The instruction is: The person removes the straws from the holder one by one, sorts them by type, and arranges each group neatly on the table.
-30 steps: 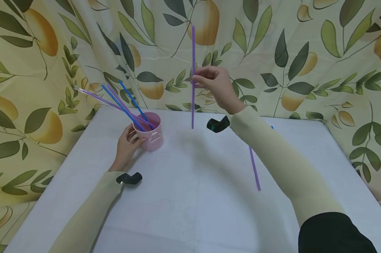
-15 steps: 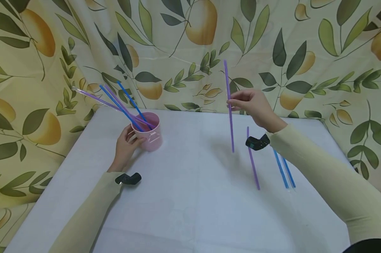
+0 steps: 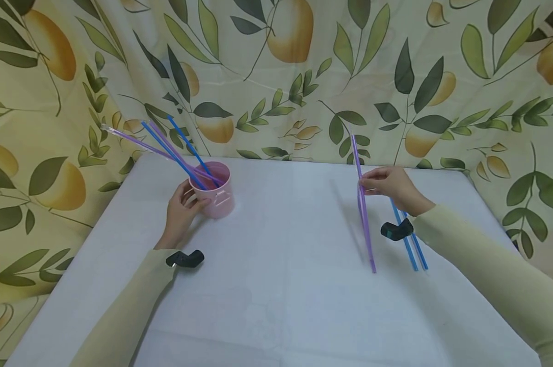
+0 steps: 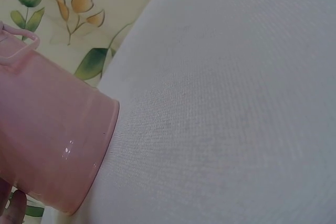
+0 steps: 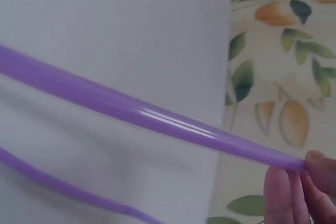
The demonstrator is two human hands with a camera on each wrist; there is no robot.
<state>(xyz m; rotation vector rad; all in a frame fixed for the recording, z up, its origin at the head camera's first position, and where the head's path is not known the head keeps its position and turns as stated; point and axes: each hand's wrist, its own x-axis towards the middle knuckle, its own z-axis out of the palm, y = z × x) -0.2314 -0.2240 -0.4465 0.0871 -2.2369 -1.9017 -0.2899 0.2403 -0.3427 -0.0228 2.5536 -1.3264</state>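
My right hand (image 3: 397, 188) pinches a purple straw (image 3: 356, 155) by its middle, tilted over the right side of the table. In the right wrist view, thumb and fingertips grip this straw (image 5: 157, 120). A second purple straw (image 5: 63, 186) lies on the table just beneath, and the two overlap in the head view. On the left, my left hand (image 3: 179, 216) holds a pink cup (image 3: 223, 200) with thumb and fingers around its side. Several purple and blue straws (image 3: 168, 148) lean leftward out of the cup, which stands upright.
Two blue straws (image 3: 410, 250) lie side by side, partly hidden under my right hand and wrist. A white cloth covers the table (image 3: 276, 265). Behind it hangs a fruit-and-leaf patterned curtain (image 3: 276, 92).
My right hand has moved right and down with the purple straw, from near the cup's side to above the purple straw on the table. My left hand stays on the cup.
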